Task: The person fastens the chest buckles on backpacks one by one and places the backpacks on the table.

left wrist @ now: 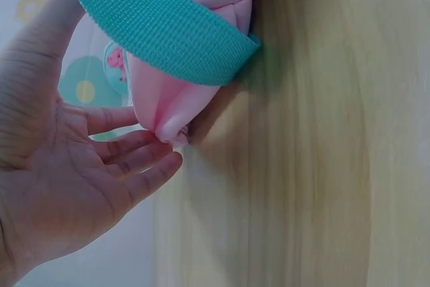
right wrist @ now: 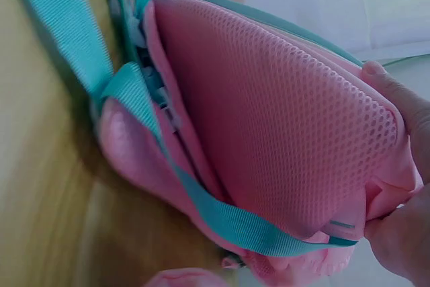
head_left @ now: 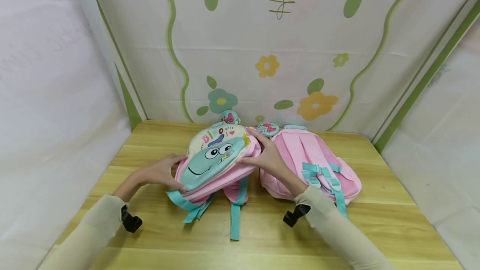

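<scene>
A small pink backpack [head_left: 210, 166] with a mint dinosaur face and "Dino" lettering lies tilted on the wooden table, its front facing up. My left hand [head_left: 161, 173] holds its lower left end, thumb on the near side and fingers along the far side. On the right side, my right hand [head_left: 271, 158] grips the bag between thumb and fingers. Mint straps [head_left: 234, 216] hang out from beneath it onto the table. In the right wrist view the pink mesh panel [right wrist: 282, 119] and a zipper show. A round mint tag [head_left: 230, 117] sits at its top.
A second pink backpack [head_left: 300, 153] lies back side up just right of my right hand, with mint straps and its own round tag [head_left: 268, 129]. Behind the wooden table [head_left: 150, 236] stands a flowered cloth wall [head_left: 232, 32]; white cloth hangs on both sides.
</scene>
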Demonstrator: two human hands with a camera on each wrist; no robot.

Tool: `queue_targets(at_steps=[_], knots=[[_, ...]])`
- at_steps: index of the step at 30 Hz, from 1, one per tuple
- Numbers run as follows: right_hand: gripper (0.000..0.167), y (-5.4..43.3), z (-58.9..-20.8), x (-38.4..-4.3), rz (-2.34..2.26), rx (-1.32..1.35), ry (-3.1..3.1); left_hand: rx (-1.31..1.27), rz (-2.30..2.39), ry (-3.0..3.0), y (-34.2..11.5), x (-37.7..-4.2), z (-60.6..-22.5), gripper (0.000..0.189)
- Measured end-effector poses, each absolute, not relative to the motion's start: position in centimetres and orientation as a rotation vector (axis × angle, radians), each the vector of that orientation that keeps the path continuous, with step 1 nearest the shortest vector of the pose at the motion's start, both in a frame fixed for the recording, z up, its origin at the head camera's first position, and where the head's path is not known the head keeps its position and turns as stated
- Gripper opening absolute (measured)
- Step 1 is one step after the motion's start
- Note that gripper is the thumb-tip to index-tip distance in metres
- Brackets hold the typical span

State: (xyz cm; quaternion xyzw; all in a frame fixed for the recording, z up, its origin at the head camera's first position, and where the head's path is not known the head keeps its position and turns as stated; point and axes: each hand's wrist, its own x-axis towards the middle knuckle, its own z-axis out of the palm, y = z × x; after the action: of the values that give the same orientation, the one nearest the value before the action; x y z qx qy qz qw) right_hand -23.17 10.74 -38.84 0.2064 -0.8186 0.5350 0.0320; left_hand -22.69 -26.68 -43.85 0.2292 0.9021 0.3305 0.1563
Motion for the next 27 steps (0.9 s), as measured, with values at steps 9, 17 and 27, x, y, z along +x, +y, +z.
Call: queue_targets(at_steps=[9,17,27], knots=[[0.098,9.6,-35.2,-23.9,1.524,0.749,-2.516,0.692,0.997,2.574,-24.9,-22.4,-44.2,0.116],[0.097,8.2,-31.8,-24.6,1.400,0.904,-2.538,0.749,1.079,2.549,-23.5,-22.4,-44.8,0.113],[0.098,5.3,-28.4,-24.3,1.210,1.055,-2.597,0.850,1.230,2.409,-22.3,-22.0,-45.3,0.106]])
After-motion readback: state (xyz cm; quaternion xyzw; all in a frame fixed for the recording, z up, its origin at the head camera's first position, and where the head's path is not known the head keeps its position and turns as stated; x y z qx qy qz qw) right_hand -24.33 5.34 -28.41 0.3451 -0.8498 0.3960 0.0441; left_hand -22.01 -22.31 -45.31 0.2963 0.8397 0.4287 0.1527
